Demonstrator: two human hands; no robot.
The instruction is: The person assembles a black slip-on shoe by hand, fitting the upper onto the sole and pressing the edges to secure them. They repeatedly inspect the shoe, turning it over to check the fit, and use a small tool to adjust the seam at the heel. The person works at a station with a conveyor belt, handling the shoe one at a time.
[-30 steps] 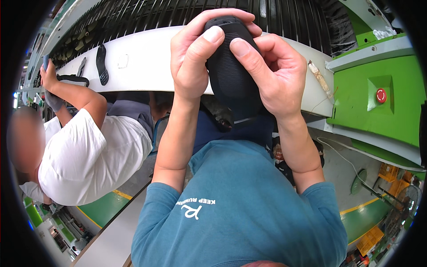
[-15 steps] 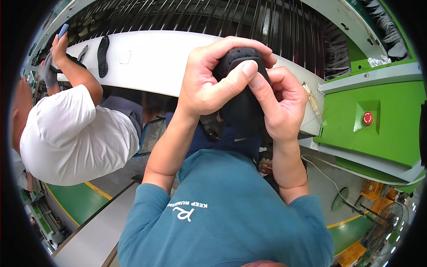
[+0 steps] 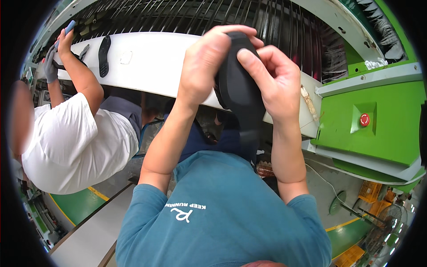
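Observation:
A long black shoe sole (image 3: 240, 84) with a rounded end is held up in front of me, over the near edge of the white tabletop. My left hand (image 3: 202, 64) wraps its left side, with the fingers curled over the top end. My right hand (image 3: 278, 82) grips the right side, its thumb pressed flat on the smooth black face. The fingers behind the sole are partly hidden, and its lower end is blurred.
Another black sole (image 3: 104, 56) lies on the white tabletop (image 3: 151, 58). Metal rollers (image 3: 178, 15) run behind it. At left, a person in a white shirt (image 3: 80, 138) holds a blue tool (image 3: 70, 27). A green machine housing (image 3: 347, 147) with a red button (image 3: 364, 119) stands at right.
Both hands have risen a little with the sole and turned it, so more of its smooth face shows. My left thumb has moved off its face. The person at left has shifted slightly.

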